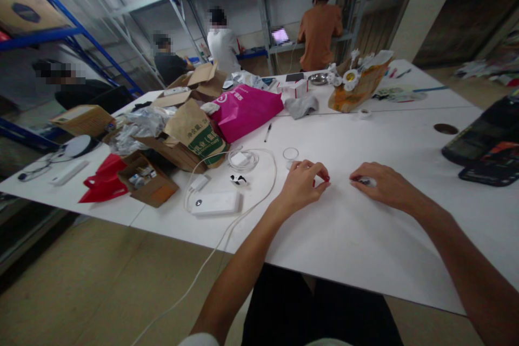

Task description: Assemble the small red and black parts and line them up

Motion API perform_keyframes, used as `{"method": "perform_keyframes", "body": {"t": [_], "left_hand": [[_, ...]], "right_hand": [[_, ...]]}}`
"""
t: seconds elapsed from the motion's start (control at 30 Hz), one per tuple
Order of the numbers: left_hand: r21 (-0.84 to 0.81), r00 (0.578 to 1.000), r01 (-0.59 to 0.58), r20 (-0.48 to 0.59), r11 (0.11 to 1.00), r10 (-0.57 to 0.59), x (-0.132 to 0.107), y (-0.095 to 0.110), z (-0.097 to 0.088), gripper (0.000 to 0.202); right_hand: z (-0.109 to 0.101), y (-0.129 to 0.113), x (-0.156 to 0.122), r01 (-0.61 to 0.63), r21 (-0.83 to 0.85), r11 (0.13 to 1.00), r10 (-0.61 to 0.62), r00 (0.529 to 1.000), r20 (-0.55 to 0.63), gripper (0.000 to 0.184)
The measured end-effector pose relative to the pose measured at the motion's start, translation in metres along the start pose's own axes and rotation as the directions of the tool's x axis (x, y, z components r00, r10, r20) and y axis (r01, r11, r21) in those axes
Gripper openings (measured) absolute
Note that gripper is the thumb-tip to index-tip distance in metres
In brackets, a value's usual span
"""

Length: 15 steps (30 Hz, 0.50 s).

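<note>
My left hand (303, 183) is over the white table (344, 232), its fingers curled toward the thumb. A tiny red piece (327, 179) shows at its fingertips, too small to name. To the right, my right hand (383, 185) is closed around a small clear, whitish object (368, 181) with a dark part, mostly hidden by the fingers. A gap of bare table lies between the two hands. Just behind my left hand stands a small clear glass (291, 155), touching or nearly touching its knuckles in this view.
On the left lie a white power bank (217, 203), a looped white cable (243, 159) and a small black-and-white figure (238, 179). Behind are a pen (268, 133), a pink bag (247, 111) and cardboard boxes (148, 186). A black bag (482, 135) sits at right. Several people work farther back.
</note>
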<state>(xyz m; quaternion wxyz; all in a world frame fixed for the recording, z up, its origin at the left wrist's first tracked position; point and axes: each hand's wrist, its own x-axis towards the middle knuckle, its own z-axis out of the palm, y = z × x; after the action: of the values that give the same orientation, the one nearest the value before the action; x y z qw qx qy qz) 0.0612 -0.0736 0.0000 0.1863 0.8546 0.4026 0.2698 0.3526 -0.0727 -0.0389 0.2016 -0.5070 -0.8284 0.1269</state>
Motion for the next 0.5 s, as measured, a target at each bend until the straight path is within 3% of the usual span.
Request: {"method": "perform_keyframes", "body": {"t": [0.23,0.5], "left_hand": [[0.058,0.999,-0.035,0.018,0.998,0.034,-0.0005,-0.0052,0.0032,0.020],[0.205,0.997,-0.041,0.067,0.978,0.028,-0.0001,-0.0090,0.0045,0.011]], "right_hand": [[-0.0016,-0.0034,0.0017,-0.013,0.018,1.000,0.013,1.000,0.007,0.026],[-0.0015,0.0001,-0.0001,0.001,0.002,1.000,-0.001,1.000,0.021,0.026]]}}
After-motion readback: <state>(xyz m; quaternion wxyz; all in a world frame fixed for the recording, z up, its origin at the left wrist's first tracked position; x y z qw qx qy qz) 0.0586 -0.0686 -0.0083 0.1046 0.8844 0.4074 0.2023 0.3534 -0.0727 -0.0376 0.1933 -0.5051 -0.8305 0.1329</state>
